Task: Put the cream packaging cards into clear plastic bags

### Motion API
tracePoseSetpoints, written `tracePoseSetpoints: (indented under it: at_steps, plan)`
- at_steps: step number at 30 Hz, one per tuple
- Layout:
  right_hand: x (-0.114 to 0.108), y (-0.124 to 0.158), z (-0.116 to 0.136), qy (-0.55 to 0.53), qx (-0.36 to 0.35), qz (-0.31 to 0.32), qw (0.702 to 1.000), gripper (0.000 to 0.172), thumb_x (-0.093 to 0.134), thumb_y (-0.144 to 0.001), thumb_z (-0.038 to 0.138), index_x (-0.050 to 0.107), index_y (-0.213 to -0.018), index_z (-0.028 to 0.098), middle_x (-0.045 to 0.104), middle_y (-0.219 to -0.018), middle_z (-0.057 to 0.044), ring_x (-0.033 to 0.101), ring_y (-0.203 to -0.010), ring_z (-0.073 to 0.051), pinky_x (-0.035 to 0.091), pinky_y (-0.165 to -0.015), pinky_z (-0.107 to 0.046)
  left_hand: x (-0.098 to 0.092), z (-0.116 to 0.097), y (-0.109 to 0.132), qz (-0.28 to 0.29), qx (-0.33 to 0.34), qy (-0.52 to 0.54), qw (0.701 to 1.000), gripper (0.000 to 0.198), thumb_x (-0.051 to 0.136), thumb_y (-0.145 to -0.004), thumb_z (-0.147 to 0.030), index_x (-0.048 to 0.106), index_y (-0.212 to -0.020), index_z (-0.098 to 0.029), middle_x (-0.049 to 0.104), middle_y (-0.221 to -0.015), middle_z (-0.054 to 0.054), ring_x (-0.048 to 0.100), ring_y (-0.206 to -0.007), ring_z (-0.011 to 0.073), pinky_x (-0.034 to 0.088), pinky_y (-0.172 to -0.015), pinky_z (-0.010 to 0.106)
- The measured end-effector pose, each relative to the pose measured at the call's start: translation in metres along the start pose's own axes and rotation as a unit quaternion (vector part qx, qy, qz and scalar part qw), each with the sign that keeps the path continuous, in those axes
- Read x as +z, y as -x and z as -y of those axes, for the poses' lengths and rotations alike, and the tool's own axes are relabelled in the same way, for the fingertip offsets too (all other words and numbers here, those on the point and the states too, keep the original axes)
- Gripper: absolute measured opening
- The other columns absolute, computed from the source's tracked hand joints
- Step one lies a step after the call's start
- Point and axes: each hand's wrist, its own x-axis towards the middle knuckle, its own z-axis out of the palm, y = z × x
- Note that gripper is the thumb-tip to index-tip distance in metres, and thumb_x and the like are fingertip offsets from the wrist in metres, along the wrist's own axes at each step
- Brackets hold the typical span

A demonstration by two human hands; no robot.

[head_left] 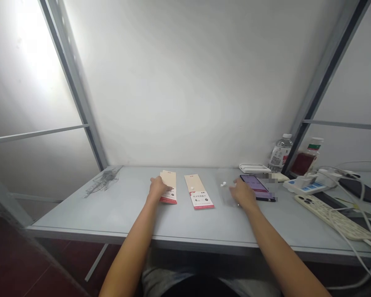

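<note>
On the pale tabletop [89, 216], one red-edged packet [200, 200] lies between the hands [158, 187] [244, 194].

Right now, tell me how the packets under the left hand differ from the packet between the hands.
The left hand covers part of the stacked packets; no hand touches the middle packet. The stacked packets point nearly straight ahead, while the middle packet slants. Both show beige above, white below and a red lower edge.

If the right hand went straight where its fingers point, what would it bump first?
Probably the small white bits just left of the right hand, though depth is hard to judge.
</note>
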Motion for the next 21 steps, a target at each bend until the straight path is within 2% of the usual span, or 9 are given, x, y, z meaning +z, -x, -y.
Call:
tracePoseSetpoints:
  at_steps: [3, 6, 12, 15, 18, 21]
  plan:
    - [0.001, 0.000, 0.000, -0.003, 0.001, -0.006, 1.000, 0.040, 0.039, -0.083, 0.026, 0.044, -0.121, 0.013, 0.057, -0.111, -0.015, 0.054, -0.101, -0.027, 0.039, -0.079, -0.037, -0.001, -0.001, 0.001, 0.001, 0.011, 0.014, 1.000, 0.053, 0.069, -0.057, -0.036, 0.048, -0.100, -0.014, 0.047, -0.120, 0.015, 0.060, -0.087, 0.0234, 0.044, -0.060, 0.027]
    - [0.000, 0.000, 0.001, -0.001, 0.003, -0.012, 1.000, 0.043, 0.037, -0.083, 0.020, 0.040, -0.126, 0.016, 0.058, -0.108, -0.013, 0.054, -0.100, -0.026, 0.039, -0.079, -0.037, -0.001, -0.002, 0.000, 0.013, 0.010, 0.022, 1.000, 0.046, 0.070, -0.056, -0.032, 0.049, -0.093, -0.014, 0.056, -0.108, 0.013, 0.060, -0.086, 0.0237, 0.044, -0.058, 0.027]
    - [-0.003, 0.002, 0.000, 0.014, -0.002, -0.039, 0.999, 0.034, 0.039, -0.081, 0.020, 0.053, -0.112, 0.019, 0.054, -0.105, -0.014, 0.050, -0.100, -0.027, 0.038, -0.078, -0.038, -0.001, 0.000, -0.003, 0.034, 0.004, 0.053, 0.998, 0.034, 0.071, -0.056, -0.030, 0.050, -0.079, -0.015, 0.063, -0.096, 0.012, 0.062, -0.077, 0.0214, 0.043, -0.053, 0.025]
    - [-0.004, 0.004, 0.001, 0.009, 0.007, -0.059, 0.998, 0.031, 0.040, -0.080, 0.019, 0.056, -0.107, 0.019, 0.052, -0.107, -0.014, 0.046, -0.103, -0.029, 0.037, -0.080, -0.039, -0.001, 0.000, -0.003, 0.037, 0.007, 0.071, 0.997, 0.026, 0.067, -0.060, -0.029, 0.050, -0.074, -0.016, 0.065, -0.088, 0.009, 0.063, -0.071, 0.0186, 0.043, -0.051, 0.024]
    - [-0.006, 0.004, 0.003, -0.026, 0.015, -0.075, 0.997, 0.028, 0.040, -0.079, 0.020, 0.058, -0.101, 0.017, 0.054, -0.108, -0.015, 0.045, -0.105, -0.031, 0.035, -0.082, -0.043, 0.000, 0.002, -0.005, 0.006, 0.013, 0.059, 0.998, 0.022, 0.062, -0.066, -0.033, 0.050, -0.075, -0.017, 0.064, -0.087, 0.009, 0.062, -0.073, 0.0189, 0.043, -0.052, 0.025]
    - [-0.009, 0.002, 0.003, -0.097, 0.018, -0.078, 0.992, 0.022, 0.041, -0.079, 0.023, 0.060, -0.088, 0.017, 0.061, -0.095, -0.013, 0.051, -0.096, -0.030, 0.036, -0.081, -0.044, 0.000, 0.003, -0.007, -0.047, 0.026, 0.035, 0.998, 0.020, 0.058, -0.069, -0.035, 0.050, -0.077, -0.018, 0.063, -0.091, 0.009, 0.060, -0.083, 0.0203, 0.043, -0.058, 0.025]
